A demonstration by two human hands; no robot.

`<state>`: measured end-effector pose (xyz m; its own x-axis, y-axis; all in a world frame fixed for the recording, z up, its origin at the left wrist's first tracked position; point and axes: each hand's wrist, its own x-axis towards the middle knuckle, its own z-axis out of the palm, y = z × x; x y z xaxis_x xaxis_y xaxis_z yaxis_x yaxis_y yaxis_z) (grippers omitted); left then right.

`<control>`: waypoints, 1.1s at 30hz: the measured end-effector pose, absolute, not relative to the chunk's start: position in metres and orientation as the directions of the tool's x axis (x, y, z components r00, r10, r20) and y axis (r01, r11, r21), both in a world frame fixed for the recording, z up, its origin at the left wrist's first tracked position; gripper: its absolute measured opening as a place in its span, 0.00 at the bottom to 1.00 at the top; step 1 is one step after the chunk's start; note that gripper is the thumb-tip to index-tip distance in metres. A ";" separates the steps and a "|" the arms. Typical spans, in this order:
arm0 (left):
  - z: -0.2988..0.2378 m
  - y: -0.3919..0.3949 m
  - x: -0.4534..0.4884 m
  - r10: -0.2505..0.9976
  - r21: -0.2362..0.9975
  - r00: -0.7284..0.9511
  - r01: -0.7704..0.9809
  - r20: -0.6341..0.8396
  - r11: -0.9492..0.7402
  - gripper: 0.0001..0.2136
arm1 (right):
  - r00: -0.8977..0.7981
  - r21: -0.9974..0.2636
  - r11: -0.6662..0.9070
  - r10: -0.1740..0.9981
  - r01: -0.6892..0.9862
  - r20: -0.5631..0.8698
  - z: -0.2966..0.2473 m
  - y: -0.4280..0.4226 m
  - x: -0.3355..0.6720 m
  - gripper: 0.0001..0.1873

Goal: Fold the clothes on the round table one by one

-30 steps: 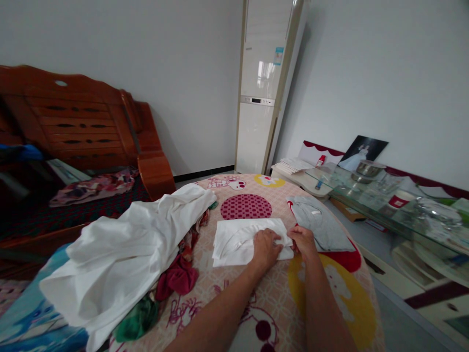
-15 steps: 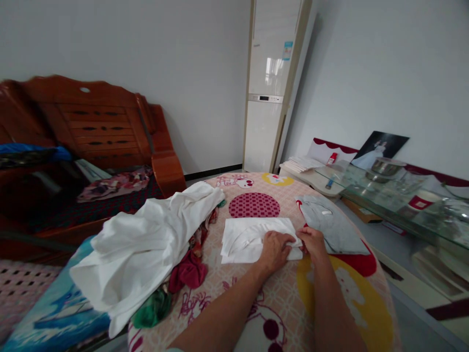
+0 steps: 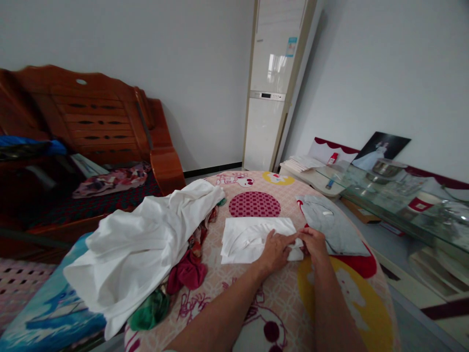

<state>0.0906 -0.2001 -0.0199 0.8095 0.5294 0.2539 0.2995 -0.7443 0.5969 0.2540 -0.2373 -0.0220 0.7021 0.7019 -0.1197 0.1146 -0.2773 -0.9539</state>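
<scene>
A white garment (image 3: 242,239), folded into a flat rectangle, lies on the round table in front of me. My left hand (image 3: 276,250) rests on its right half, fingers spread and the index stretched toward the other hand. At the garment's right end, my right hand (image 3: 313,242) is closed in a pinch on its edge; the fingertips partly hide the fabric there. Just right of that hand lies a folded grey garment (image 3: 326,220) with red cloth (image 3: 368,261) beneath it. To the left a crumpled white garment (image 3: 146,244) spreads over the table's edge.
A patterned cloth (image 3: 212,313) covers the table. Dark red cloth (image 3: 188,271) and green cloth (image 3: 150,310) poke out beside the crumpled garment. Rightward stands a glass shelf (image 3: 381,200) with a metal bowl (image 3: 386,167). A wooden sofa (image 3: 98,117) stands at the left.
My left hand's index finger has straightened toward the right hand's fingertips. My right hand keeps nearly the same place. The view has shifted slightly; the garments lie as before.
</scene>
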 end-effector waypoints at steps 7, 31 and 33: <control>-0.031 -0.190 0.087 0.614 0.815 0.705 0.089 0.355 -0.573 0.30 | 0.619 -0.834 -0.188 0.756 0.518 0.214 -0.013 -0.237 0.258 0.15; -0.022 -0.200 0.093 0.602 0.791 0.754 0.189 0.262 -0.581 0.39 | 0.539 -0.877 -0.319 0.838 0.360 -0.083 -0.017 -0.246 0.267 0.15; -0.021 -0.200 0.093 0.598 0.794 0.762 0.192 0.250 -0.576 0.40 | 0.521 -0.850 -0.324 0.851 0.416 -0.069 -0.018 -0.246 0.268 0.15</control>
